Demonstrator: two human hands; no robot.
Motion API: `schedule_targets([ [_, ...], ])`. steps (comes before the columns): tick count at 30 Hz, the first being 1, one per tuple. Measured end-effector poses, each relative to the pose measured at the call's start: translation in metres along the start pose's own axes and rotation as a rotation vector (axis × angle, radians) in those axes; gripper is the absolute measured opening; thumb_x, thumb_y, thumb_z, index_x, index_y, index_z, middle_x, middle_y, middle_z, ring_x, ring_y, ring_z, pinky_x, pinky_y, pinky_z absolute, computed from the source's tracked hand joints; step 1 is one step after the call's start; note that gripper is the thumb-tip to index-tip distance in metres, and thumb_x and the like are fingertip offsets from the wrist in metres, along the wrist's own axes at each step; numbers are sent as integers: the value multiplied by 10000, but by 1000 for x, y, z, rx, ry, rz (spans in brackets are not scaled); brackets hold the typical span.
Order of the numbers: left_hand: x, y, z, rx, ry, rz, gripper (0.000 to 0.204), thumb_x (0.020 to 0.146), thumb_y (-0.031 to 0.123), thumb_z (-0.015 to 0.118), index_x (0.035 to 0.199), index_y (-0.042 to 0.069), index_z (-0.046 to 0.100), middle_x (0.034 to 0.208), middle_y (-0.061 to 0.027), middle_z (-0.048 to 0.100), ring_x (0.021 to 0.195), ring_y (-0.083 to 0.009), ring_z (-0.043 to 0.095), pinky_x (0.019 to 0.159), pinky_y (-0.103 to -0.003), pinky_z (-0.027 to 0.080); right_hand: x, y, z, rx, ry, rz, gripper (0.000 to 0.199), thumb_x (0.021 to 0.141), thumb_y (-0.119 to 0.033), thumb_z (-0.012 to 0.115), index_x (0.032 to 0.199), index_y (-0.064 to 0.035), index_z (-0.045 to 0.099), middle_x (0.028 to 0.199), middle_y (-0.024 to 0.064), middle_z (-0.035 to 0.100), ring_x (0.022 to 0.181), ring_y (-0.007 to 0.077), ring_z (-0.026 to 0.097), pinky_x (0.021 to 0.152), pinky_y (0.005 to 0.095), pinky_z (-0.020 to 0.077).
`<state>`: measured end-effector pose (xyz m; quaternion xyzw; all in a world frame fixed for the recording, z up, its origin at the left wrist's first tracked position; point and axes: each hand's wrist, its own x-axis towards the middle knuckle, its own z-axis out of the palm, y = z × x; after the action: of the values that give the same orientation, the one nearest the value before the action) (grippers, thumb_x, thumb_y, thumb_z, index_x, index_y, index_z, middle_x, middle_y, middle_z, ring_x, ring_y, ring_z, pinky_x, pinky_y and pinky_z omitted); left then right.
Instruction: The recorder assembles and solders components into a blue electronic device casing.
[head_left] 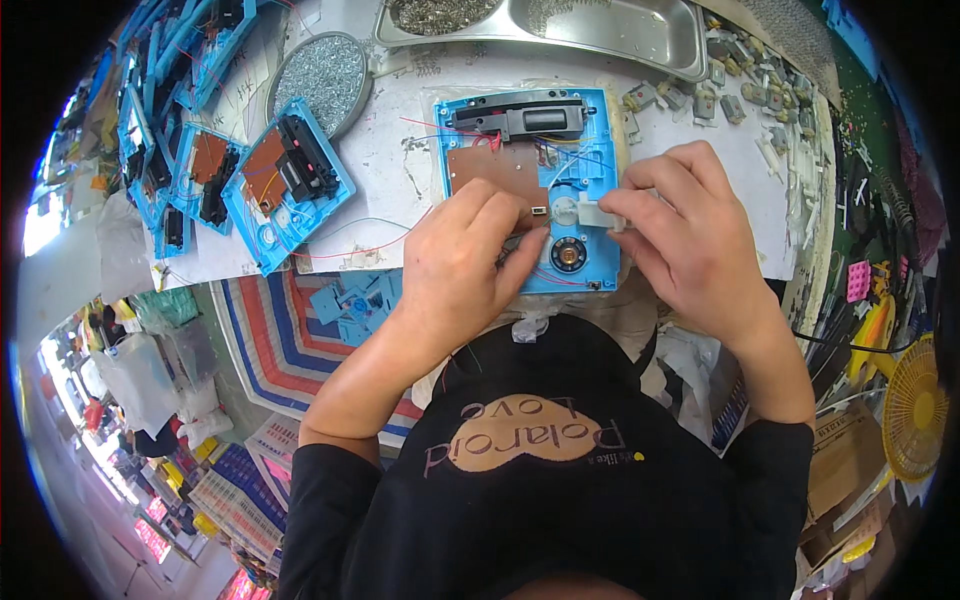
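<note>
On the worktable lies an open blue plastic casing (pixel 607 120) with a brown circuit board (pixel 497 166), a black slotted module (pixel 545 121) and a round black-rimmed speaker (pixel 569 255) inside. My left hand (pixel 462 245) is over the casing's left side, fingers curled close to a small metal connector (pixel 539 211) on the board; what they pinch, if anything, is hidden. Between the thumb and fingers of my right hand (pixel 690 225) is a small white plastic part (pixel 598 213). It is above the casing's right side, beside a translucent round piece (pixel 564 211).
Similar blue casings (pixel 290 185) with loose wires pile up at the left. A round tray of screws (pixel 320 85) and a metal tray (pixel 610 38) with springs stand behind. Small motor-like parts (pixel 755 95) lie scattered at the far right. A yellow fan (pixel 915 405) is at right.
</note>
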<state>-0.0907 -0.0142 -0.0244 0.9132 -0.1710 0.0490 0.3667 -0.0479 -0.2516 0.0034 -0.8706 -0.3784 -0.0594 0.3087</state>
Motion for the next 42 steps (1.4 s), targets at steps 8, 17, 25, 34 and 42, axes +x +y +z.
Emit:
schedule_targets([
  [8, -1, -10, 4, 2, 39, 109, 196, 754, 70, 798, 872, 69, 642, 809, -69, 602, 687, -276, 619, 580, -377, 484, 3, 0, -2, -70, -42, -25, 335, 660, -37, 788, 978, -39, 682, 977, 74, 635, 905, 293, 570, 785, 398, 489],
  [17, -3, -13, 7, -37, 86, 127, 197, 744, 58, 798, 864, 67, 642, 805, -71, 612, 697, -274, 623, 599, -379, 492, -1, 25, 15, 184, 4, -77, 344, 660, -30, 815, 984, -49, 700, 983, 88, 647, 882, 297, 563, 764, 385, 480],
  [25, -1, -17, 8, -39, 105, 177, 205, 733, 35, 804, 854, 57, 640, 803, -82, 624, 678, -267, 625, 581, -358, 492, 2, 21, 27, 248, -38, 27, 314, 674, -31, 814, 968, -52, 707, 985, 75, 659, 899, 276, 569, 775, 387, 481],
  [34, -3, -15, 2, -73, 68, 154, 210, 747, 41, 786, 900, 56, 642, 843, -83, 634, 733, -289, 643, 619, -382, 506, -7, -2, 9, 10, -87, 58, 290, 710, -63, 783, 998, -48, 749, 1069, 59, 685, 1005, 274, 568, 850, 403, 484],
  [42, -3, -12, -12, -258, 14, 17, 240, 767, -36, 762, 978, 36, 672, 926, -108, 643, 760, -265, 657, 632, -363, 537, -79, 26, -34, -60, 303, 544, 249, 786, 12, 734, 1028, -41, 759, 920, 100, 706, 862, 292, 613, 818, 397, 497],
])
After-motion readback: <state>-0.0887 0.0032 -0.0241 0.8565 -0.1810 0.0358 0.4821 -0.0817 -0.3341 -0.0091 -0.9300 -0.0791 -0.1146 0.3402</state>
